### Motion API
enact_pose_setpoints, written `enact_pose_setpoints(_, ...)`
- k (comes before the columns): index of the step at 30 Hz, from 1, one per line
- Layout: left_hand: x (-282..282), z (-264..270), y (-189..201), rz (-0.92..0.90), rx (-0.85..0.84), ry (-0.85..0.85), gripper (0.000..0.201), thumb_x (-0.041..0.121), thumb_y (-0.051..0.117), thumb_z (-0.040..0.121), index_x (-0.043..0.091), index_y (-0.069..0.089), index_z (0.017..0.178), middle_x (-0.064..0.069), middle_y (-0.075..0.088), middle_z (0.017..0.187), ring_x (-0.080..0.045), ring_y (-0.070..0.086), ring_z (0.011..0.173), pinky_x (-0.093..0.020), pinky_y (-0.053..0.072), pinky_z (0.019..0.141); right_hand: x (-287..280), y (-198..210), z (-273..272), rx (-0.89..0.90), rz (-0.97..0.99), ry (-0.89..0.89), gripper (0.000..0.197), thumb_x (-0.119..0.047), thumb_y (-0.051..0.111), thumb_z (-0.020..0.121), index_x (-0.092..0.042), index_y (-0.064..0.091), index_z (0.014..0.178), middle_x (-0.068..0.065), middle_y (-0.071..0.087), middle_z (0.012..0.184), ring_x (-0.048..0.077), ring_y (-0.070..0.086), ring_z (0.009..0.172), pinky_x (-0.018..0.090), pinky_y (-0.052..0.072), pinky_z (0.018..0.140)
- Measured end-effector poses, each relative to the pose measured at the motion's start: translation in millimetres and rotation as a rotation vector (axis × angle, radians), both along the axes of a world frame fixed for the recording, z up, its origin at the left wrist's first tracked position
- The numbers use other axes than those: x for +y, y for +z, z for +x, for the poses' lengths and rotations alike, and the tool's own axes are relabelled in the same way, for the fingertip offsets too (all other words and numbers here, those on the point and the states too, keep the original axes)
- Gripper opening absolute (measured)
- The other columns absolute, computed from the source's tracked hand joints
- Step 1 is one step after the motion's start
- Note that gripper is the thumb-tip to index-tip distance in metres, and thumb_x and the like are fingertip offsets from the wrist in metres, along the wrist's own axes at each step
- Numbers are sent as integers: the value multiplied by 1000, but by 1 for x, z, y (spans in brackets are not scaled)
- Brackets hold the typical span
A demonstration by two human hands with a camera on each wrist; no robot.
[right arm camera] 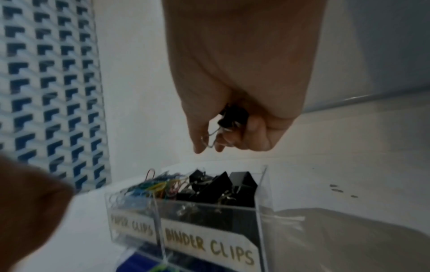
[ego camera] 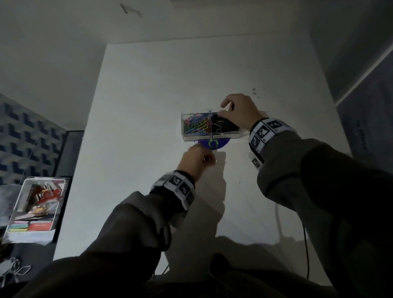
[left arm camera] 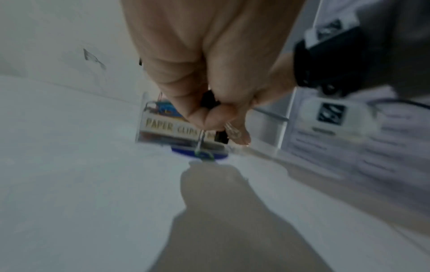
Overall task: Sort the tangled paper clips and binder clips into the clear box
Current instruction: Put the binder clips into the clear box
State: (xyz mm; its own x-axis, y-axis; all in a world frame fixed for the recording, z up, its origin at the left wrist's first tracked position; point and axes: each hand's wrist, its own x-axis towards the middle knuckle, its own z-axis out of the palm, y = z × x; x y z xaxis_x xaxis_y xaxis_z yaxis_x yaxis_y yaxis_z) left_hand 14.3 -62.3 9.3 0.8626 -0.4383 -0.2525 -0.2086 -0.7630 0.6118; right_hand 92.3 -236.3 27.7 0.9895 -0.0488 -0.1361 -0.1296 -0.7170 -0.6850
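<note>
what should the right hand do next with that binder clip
Probably open the fingers and drop it. The right hand pinches a black binder clip above the box, roughly over the side labelled BINDER CLIPS, where other black clips already lie.

Office or study corner: white desk [ego camera: 148,102] against plain wall, labelled clear box [right arm camera: 209,237] of stationery clips, blue-patterned acoustic-style panel [ego camera: 20,138] at left, stationery pack [ego camera: 37,205] beside desk.

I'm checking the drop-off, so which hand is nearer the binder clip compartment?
Right. The right hand hangs directly above the binder clip compartment, pinching a black binder clip. The left hand is in front of the box, nearer the person.
</note>
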Motion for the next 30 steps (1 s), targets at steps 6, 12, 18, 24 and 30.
enact_pose_setpoints(6, -41, 71, 23, -139, -183, 118, 14, 2, 60, 80, 1, 69, 90, -24, 60, 98, -31, 59, 87, -25, 41, 77, -27, 2, -3, 115, 169, -178, 12, -1, 63, 80, -3, 64, 92, 4, 59, 77, 12, 60, 66, 10, 47, 48)
enact_pose_setpoints(12, -59, 82, 10, -1, -197, -39, 29, -4, 55, 79, 2, 62, 106, -23, 57, 109, -39, 56, 99, -40, 45, 87, -29, -3, -11, -11, 56, -81, 26, 9, 56, 79, 0, 62, 103, 18, 65, 109, 27, 60, 103, 15, 39, 78)
enact_pose_setpoints(18, -53, 75, 13, -90, -292, -85, 41, -13, 45, 75, -1, 57, 112, -24, 55, 123, -37, 57, 106, -43, 48, 91, -18, -9, -10, -51, 19, -29, 32, 9, 53, 81, -3, 59, 110, 19, 65, 111, 30, 61, 106, 38, 50, 94)
enact_pose_setpoints(24, -45, 73, 1, 112, -336, -26, 41, 14, 47, 90, 9, 43, 130, -11, 43, 143, -32, 36, 131, -48, 32, 104, -16, -14, -17, -62, 5, -61, 32, 5, 54, 82, -5, 60, 112, 17, 66, 112, 27, 61, 108, 40, 49, 96)
enact_pose_setpoints(30, -55, 57, -17, 266, -349, -255, 57, 36, 32, 97, 10, 11, 144, -7, 22, 154, -24, 12, 144, -46, 5, 116, -10, -17, -28, -170, -53, -174, 25, 3, 49, 85, -7, 60, 106, 15, 67, 106, 27, 61, 100, 37, 51, 88)
